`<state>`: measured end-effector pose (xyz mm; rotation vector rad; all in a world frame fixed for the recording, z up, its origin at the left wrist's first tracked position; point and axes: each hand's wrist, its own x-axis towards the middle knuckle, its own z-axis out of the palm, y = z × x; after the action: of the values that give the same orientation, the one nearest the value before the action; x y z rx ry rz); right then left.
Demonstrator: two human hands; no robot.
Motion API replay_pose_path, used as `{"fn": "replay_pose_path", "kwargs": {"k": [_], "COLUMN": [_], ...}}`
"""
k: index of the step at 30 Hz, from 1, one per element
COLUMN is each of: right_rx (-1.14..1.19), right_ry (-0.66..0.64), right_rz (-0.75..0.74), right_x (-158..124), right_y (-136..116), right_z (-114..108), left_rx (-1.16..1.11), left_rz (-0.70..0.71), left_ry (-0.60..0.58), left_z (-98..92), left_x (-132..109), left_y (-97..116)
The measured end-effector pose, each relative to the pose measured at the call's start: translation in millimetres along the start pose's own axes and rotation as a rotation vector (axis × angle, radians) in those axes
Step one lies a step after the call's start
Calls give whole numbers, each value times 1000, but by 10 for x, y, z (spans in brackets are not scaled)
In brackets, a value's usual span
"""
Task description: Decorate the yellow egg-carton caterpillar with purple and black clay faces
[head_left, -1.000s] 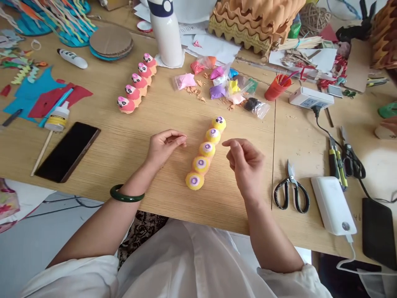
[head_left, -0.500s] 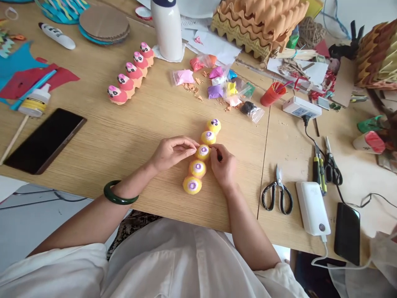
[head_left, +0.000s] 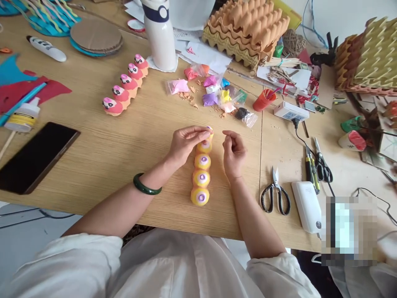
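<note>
While the left hand (head_left: 186,145) grips the far cup of the yellow egg-carton row (head_left: 201,174), the right hand (head_left: 234,155) pinches nothing visible; nearer cups show only purple rings, the pink egg-carton row (head_left: 124,85) fuller eyes.

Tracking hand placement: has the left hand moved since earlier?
Yes: the left hand moved farther from the table's near edge, onto the yellow cup row's far end.
</note>
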<state>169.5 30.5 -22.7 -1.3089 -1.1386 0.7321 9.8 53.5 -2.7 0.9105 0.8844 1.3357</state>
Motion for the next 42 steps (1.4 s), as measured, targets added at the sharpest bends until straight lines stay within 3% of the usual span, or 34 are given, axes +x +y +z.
{"fn": "replay_pose_path", "kwargs": {"k": [6, 12, 17, 27, 33, 38, 42], "right_rx": [-76, -186, -287, -383, -364, -349, -314], "right_ry": [10, -104, -20, 50, 19, -12, -10], "right_rz": [-32, -226, -310, -597, -606, -497, -539], "right_x": [-18, -142, -187, -274, -244, -268, -282], "right_y": [148, 64, 80, -3, -9, -14, -26], "right_z": [0, -23, -32, 1, 2, -3, 12], "left_rx": [-100, -293, -311, -280, -278, -188, -65], "left_rz": [-124, -335, -452, -456, -515, -446, -352], "left_ry": [-19, -118, -162, -361, -436, -378, -311], "left_z": [-142, -145, -117, -81, -102, -98, -77], "left_x": [-81, -83, -135, -185, -220, -236, -279], "left_y": [33, 45, 72, 167, 137, 80, 73]}}
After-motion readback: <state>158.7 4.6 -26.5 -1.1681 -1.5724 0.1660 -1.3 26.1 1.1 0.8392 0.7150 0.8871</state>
